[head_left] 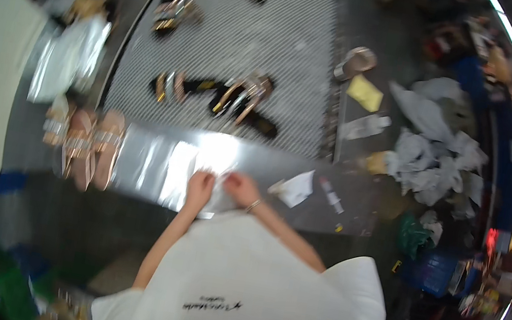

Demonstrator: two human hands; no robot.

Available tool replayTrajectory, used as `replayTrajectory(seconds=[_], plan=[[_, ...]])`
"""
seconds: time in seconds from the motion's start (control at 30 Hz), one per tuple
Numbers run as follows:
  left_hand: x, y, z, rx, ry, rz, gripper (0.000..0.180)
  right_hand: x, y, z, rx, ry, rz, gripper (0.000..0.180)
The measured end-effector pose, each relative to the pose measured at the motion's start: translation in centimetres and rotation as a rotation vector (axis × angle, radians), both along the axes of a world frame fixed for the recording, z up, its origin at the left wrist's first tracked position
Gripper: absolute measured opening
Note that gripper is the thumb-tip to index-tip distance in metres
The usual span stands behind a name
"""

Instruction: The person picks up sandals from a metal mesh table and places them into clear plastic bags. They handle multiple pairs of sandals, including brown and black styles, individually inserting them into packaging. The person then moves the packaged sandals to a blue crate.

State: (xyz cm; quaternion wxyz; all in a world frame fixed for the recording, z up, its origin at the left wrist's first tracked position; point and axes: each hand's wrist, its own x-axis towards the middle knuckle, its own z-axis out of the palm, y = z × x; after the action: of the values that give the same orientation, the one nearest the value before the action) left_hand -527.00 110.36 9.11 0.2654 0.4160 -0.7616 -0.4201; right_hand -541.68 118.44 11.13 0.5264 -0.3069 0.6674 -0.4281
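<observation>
My left hand [199, 189] and my right hand [240, 189] are close together over the metal tabletop's [146, 161] front edge, fingers curled in. Between them hangs a thin translucent sheet [215, 202], which looks like clear plastic; glare and blur hide its exact shape. Each hand seems to pinch one side of it. A bracelet is on my right wrist. To the left, several beige flat sandals [110, 134] with glittery straps lie side by side. Right of my hands are a crumpled white paper [297, 188] and a small white strip [332, 195].
Beyond the tabletop, a ridged grey conveyor belt [237, 33] carries dark sandals [248, 107] with metallic straps. Shiny clear plastic [72, 59] is stacked at left. A roll of tape [357, 63], yellow paper [365, 93] and a heap of crumpled paper [434, 160] are at right.
</observation>
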Motion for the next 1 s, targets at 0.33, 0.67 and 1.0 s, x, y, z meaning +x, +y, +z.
replayTrajectory(seconds=[0.33, 0.67, 1.0], plan=[[0.3, 0.9, 0.7, 0.711, 0.261, -0.034, 0.028, 1.7, -0.7, -4.8, -0.151, 0.129, -0.020, 0.032], [2.0, 0.1, -0.4, 0.589, 0.244, 0.033, 0.010, 3.0, -1.2, -3.6, -0.163, 0.090, -0.027, 0.023], [5.2, -2.3, -0.5, 0.847, 0.433, 0.184, 0.015, 1.8, -0.8, -3.2, -0.096, 0.275, -0.025, 0.017]])
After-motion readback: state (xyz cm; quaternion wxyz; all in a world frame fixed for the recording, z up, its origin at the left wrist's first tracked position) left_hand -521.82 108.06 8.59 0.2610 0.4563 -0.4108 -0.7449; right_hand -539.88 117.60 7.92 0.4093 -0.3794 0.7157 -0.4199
